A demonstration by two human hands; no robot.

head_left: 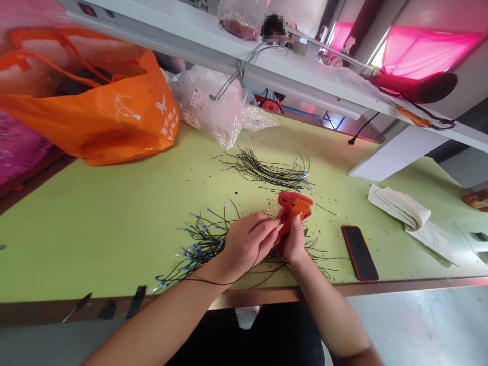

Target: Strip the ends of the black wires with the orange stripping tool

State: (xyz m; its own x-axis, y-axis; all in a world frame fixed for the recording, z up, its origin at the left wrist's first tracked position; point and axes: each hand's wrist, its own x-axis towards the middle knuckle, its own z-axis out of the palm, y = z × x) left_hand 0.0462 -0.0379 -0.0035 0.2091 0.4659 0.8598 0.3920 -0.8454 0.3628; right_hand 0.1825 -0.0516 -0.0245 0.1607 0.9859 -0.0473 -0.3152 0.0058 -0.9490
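My right hand (296, 243) is wrapped round the handles of a red and orange wire stripper (295, 203), its head pointing away from me. Close against the tool, my left hand (249, 236) pinches a thin black wire, which trails back under the wrist. Beneath both hands lies a tangled pile of black wires (198, 249), many with blue ends. Farther off, a second bundle of black wires (263, 170) rests on the green tabletop (114, 229), its blue ends to the right. Small black scraps are scattered around the tool.
A red-edged phone (360, 253) and folded papers (400, 211) lie to the right. An orange bag (125, 112) and clear plastic bags (213, 96) stand at the back left. A white shelf (305, 76) spans the back, a red hair dryer (415, 87) on it. Someone's head shows beyond.
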